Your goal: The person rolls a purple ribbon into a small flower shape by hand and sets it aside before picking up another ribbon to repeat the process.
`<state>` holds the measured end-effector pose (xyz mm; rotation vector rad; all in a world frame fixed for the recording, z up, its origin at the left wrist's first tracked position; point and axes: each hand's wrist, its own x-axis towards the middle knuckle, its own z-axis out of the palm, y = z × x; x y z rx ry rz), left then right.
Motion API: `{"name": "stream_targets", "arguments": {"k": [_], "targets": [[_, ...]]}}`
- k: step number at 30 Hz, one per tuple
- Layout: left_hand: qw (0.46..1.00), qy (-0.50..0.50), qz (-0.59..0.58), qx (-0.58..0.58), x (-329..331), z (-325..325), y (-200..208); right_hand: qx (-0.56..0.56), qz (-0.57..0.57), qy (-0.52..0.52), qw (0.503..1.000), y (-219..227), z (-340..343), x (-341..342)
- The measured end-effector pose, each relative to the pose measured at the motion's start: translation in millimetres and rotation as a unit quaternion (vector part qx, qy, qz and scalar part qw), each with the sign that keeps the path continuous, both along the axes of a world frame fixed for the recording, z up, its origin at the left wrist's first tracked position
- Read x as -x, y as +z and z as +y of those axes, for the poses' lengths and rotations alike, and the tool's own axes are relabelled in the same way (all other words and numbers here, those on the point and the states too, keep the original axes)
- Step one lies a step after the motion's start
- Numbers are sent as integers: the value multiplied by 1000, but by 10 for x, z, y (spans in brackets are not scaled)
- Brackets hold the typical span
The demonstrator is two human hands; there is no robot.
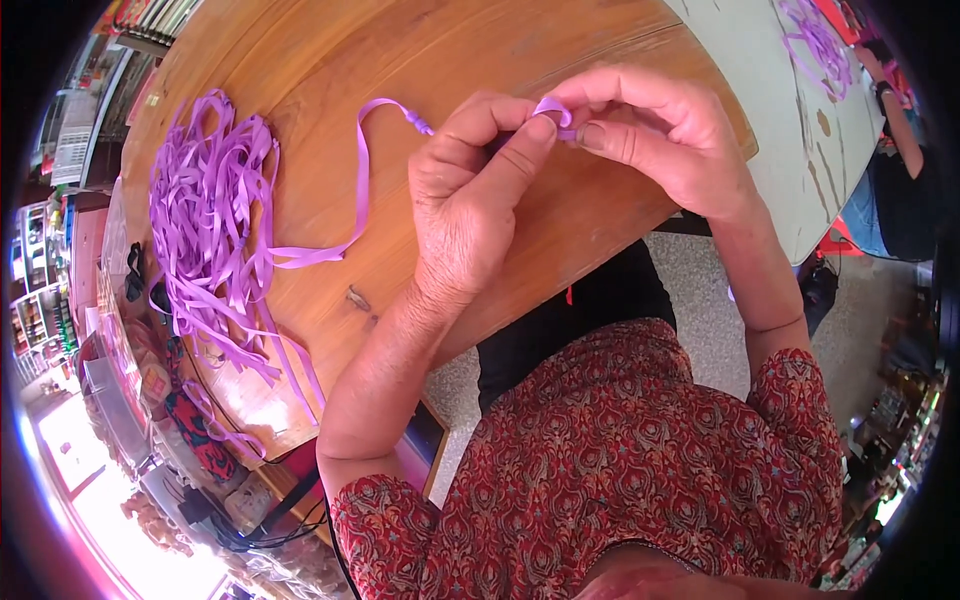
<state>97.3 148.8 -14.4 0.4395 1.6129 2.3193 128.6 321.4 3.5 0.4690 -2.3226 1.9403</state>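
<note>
A purple ribbon [363,165] runs across the wooden table from a loose heap of the same ribbon [212,215] to my hands. My left hand [475,175] is closed, thumb and forefinger pinching a small loop of the ribbon. Opposite it, my right hand [655,135] pinches the ribbon's other side between thumb and fingertips, close to the left thumb. A small knot [417,122] sits in the strand just left of my left hand. Part of the ribbon behind my left fingers is hidden.
The wooden table [330,60] has a rounded edge near my body. To the right stands a white table [780,130] with another purple ribbon pile [818,50] and another person's arm [900,130] beside it. Bags and cables crowd the lower left.
</note>
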Motion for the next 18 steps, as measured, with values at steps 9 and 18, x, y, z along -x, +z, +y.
{"name": "stream_targets", "arguments": {"k": [9,18], "targets": [[992,-23,-23,118,29,-43,41,-371,409,-28,833,158,60,126],[992,-80,-70,69,147,-132,41,-269,643,46,715,391,133,460]]}}
